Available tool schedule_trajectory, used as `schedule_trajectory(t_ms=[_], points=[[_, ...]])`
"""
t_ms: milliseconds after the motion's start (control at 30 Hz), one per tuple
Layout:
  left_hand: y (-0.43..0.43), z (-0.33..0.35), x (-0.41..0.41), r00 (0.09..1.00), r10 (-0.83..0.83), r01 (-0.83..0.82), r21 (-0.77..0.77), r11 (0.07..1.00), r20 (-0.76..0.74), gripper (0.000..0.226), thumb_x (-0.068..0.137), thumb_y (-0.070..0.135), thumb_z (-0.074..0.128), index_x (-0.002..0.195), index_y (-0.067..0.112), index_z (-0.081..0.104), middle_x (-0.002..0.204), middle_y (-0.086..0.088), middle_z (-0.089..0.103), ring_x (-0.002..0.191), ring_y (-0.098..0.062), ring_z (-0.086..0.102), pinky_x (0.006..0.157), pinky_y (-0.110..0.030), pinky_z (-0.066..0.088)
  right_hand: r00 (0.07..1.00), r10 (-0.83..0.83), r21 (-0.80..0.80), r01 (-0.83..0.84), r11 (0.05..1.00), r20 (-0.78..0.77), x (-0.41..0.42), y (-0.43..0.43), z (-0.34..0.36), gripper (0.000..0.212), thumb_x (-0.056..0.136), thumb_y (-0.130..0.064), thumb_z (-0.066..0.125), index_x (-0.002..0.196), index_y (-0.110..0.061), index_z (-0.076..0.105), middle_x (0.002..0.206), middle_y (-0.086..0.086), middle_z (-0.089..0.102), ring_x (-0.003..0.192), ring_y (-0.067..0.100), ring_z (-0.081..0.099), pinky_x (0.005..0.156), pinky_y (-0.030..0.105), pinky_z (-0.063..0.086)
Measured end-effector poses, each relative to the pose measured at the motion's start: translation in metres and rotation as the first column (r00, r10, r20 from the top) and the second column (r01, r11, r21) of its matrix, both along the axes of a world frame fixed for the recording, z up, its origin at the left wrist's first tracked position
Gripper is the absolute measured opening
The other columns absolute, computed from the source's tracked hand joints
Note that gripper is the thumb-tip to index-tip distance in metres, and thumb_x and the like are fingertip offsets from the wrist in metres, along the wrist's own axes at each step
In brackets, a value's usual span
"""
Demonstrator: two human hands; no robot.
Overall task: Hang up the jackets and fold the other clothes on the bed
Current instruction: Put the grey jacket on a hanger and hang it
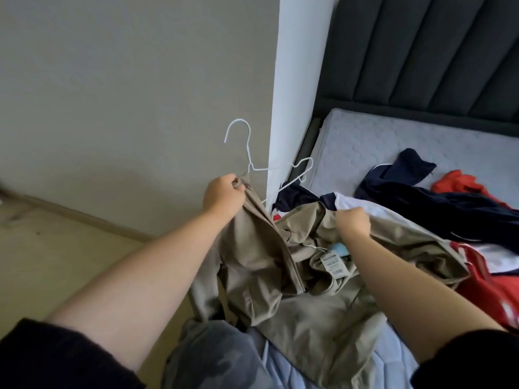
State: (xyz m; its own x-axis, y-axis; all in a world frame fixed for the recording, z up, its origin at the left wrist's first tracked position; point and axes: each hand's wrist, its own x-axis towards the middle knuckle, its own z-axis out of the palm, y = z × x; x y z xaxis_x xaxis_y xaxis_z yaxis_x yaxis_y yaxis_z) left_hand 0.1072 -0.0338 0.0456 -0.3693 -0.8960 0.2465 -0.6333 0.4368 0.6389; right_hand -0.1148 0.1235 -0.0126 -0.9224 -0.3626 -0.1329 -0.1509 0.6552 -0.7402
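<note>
Head view, first voice: khaki cotton jacket (280, 276), where exactly?

Second voice: Bunched on the near corner of the pale quilted mattress (393, 141), partly hanging off its edge. Lifted at one end by the left hand (222, 196), clenched round fabric and apparently the base of the white wire hanger (247, 153). Right hand (352, 221) curled round another fold.

First voice: Handling?

Second voice: Probably light, soft and floppy, unlikely to slip. Best gripped at collar and shoulder seams while feeding each hanger arm inside. Thin wire, so likely to bend or snag; same for the dangling paper tags (334, 263).

Bare mattress (393, 136) near the headboard (421, 51) lies open; piled clothes (449, 209) crowd its near side.
</note>
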Motion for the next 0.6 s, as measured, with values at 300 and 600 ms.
schedule_trajectory(t_ms=[300,600], points=[[0.0,-0.023,-0.005,0.979,-0.2,0.201,-0.007,0.98,0.038,0.038,0.084,0.019,0.059,0.059,0.015,0.031,0.054,0.002,0.039,0.061,-0.025,0.041,0.048,-0.024,0.026,0.814,0.502,0.751,-0.521,0.405,0.294,0.016,-0.007,-0.058,0.028,0.085,-0.029,0.063,0.102,-0.006,0.066,0.093,0.007,0.064,0.093,0.021,0.063,0.077,0.027,0.05],[-0.005,-0.033,0.003,0.992,-0.123,0.123,-0.015,0.992,-0.031,0.031,0.087,0.018,0.057,0.065,0.011,0.036,0.056,-0.002,0.041,0.066,-0.035,0.046,0.054,-0.033,0.029,0.38,0.455,-0.184,-0.569,0.802,0.805,0.01,-0.013,-0.024,0.049,0.102,-0.042,0.033,0.091,-0.005,0.063,0.086,0.013,0.066,0.07,0.022,0.061,0.056,0.026,0.051]])
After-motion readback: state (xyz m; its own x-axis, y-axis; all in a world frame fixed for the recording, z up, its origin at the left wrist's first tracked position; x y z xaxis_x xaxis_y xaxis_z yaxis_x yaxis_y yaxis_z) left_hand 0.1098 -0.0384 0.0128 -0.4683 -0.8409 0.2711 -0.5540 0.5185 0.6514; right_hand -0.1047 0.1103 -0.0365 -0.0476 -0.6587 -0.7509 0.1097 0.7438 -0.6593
